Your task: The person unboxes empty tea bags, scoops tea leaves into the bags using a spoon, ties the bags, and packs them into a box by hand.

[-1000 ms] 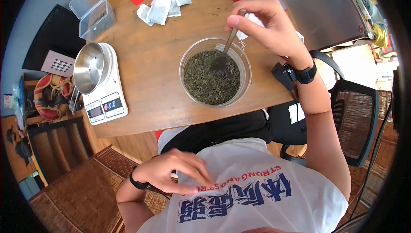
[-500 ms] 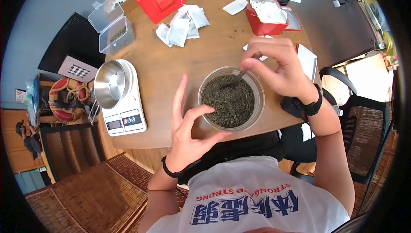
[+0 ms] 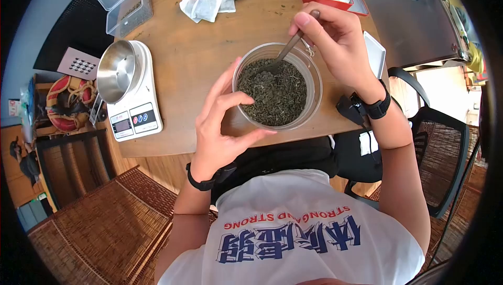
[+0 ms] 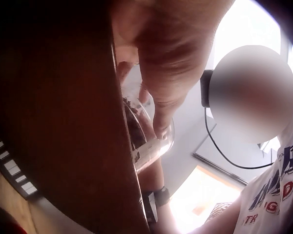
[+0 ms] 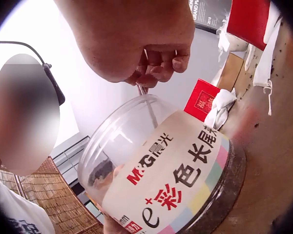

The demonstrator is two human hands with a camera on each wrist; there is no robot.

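One left hand (image 3: 217, 120), we see, newly arrived with half-curled fingers, holds the near-left side of the clear tub (image 3: 314, 86), likely steadying its dried leaves (image 3: 277, 96) while the right hand (image 3: 340, 46) pinches a utensil (image 3: 292, 43) at the far-right rim.

The head view is bright and mostly sharp, its edges bowed by a wide lens and its corners black; a patch at right burns out to white, and the metal bowl (image 3: 116, 73) at left glints. In the left wrist view the bench (image 4: 58, 92) sinks into brown shadow, with harsh glare at right. The right wrist view has white glare upper left, readable lettering on the tub (image 5: 166, 165), and a blurred oval over the person's head (image 5: 25, 114).
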